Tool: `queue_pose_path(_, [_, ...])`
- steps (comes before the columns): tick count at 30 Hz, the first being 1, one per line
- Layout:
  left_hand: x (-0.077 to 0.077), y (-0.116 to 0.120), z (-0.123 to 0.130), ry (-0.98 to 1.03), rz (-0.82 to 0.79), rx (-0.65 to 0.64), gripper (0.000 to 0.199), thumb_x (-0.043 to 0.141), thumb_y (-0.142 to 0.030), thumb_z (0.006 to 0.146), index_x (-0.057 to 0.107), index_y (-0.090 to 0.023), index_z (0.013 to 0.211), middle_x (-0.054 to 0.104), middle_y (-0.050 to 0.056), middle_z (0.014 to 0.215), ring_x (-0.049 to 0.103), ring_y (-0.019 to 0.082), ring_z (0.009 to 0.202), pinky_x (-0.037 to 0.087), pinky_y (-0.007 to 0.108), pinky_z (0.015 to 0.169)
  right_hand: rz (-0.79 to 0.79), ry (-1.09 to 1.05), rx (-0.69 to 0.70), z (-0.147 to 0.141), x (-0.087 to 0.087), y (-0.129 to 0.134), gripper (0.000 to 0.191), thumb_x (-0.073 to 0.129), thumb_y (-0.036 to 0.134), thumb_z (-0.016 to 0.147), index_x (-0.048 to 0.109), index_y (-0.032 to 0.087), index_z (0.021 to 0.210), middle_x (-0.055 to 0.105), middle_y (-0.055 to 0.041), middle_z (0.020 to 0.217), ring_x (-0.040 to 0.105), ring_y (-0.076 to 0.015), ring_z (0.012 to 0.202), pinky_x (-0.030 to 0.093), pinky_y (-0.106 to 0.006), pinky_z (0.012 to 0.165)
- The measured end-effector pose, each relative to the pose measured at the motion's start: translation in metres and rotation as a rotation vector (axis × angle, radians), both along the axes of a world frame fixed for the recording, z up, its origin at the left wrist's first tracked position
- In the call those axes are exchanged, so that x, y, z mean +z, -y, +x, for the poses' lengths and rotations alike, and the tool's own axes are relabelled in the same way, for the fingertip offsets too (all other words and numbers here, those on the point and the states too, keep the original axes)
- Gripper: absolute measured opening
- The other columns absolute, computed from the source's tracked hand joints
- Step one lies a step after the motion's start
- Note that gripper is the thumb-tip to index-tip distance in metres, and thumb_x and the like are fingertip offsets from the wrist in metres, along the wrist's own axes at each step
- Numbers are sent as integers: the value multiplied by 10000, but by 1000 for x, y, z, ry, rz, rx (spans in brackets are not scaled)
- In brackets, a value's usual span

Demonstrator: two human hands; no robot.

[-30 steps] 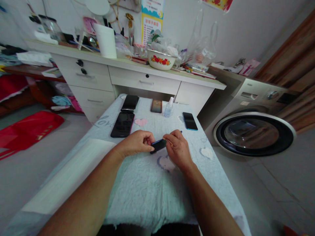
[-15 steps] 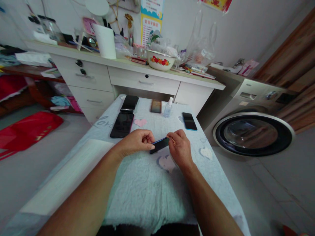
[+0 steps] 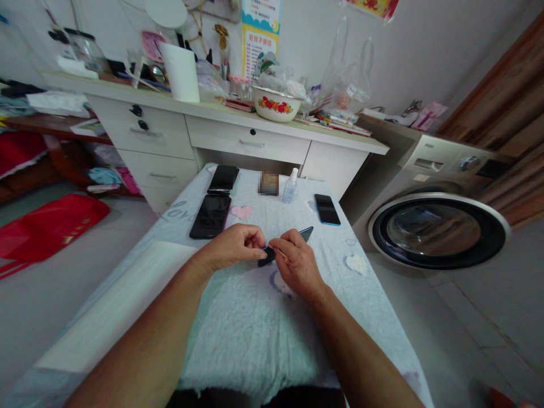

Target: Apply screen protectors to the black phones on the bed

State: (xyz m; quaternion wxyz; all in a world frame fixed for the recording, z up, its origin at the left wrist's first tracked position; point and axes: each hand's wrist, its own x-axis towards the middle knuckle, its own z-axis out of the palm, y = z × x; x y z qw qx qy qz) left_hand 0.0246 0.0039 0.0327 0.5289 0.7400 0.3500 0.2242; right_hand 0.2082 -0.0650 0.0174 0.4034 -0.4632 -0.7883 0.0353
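Observation:
A dark phone with a blue edge (image 3: 306,232) is tilted just above the cloth-covered table. My left hand (image 3: 240,243) pinches its left end between thumb and fingers. Over the middle of the phone, my right hand (image 3: 295,260) is closed on a thin stick, whose end shows below the fingers; the hand hides part of the phone. A black phone with a red edge (image 3: 210,216) lies left of my hands, with another black phone (image 3: 223,179) behind it. At the right lies a blue-edged phone (image 3: 327,209). The clear spray bottle (image 3: 289,187) stands behind my hands.
Beside the bottle is a small blurred brown item (image 3: 269,184). A long white sheet (image 3: 123,300) lies along the table's left side. Beyond the table stands a white desk (image 3: 250,139) with a flowered bowl (image 3: 278,105) on it. The washing machine (image 3: 442,170) is at the right.
My right hand has slid left along the phone's edge toward my left hand, uncovering the phone's right end. My left hand has hardly moved.

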Motion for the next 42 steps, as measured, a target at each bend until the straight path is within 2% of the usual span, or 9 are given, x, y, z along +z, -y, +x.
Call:
queue_pose_path(7, [-2, 0, 0, -2, -19, 2, 271, 734, -368, 637, 584, -153, 702, 502, -62, 584, 431, 73, 548, 316, 193, 510, 9, -27, 130, -4, 1, 1, 306, 444, 104, 860, 638, 211, 1071, 492, -35, 877, 518, -126, 757, 469, -244, 675])
queue_pose_path(11, [-1, 0, 0, -17, -17, -8, 265, 729, -369, 645, 600, -147, 712, 526, -53, 601, 440, 76, 559, 323, 195, 517, -11, -9, 143, -6, 2, 3, 308, 426, 110, 864, 643, 217, 1054, 487, -38, 877, 513, -124, 742, 461, -237, 663])
queue_pose_path(16, [-1, 0, 0, -31, -4, -3, 261, 719, -371, 648, 596, -148, 707, 505, -56, 584, 430, 74, 546, 316, 195, 508, -22, 0, 98, -4, 3, 3, 302, 436, 124, 866, 654, 237, 1042, 512, -42, 873, 530, -134, 762, 476, -246, 679])
queue_pose_path(22, [1, 0, 0, -54, 34, 2, 203, 680, -337, 666, 590, -158, 700, 469, -65, 560, 418, 74, 527, 315, 196, 501, 14, -7, 0, 5, 0, -2, 280, 469, 100, 837, 664, 201, 1012, 520, -46, 885, 541, -137, 772, 471, -251, 689])
queue_pose_path(31, [-3, -1, -1, -35, 22, 16, 211, 678, -347, 662, 597, -159, 711, 493, -60, 578, 434, 81, 542, 323, 201, 517, 13, -37, -123, 19, -1, -8, 263, 481, 104, 832, 669, 196, 992, 532, -44, 882, 549, -145, 783, 469, -265, 728])
queue_pose_path(42, [0, -1, -1, -73, 31, 21, 223, 666, -356, 661, 598, -153, 720, 505, -50, 591, 438, 84, 548, 327, 201, 512, 38, -98, -275, 37, -1, -17, 240, 497, 91, 790, 678, 210, 893, 542, -26, 828, 558, -148, 765, 473, -269, 720])
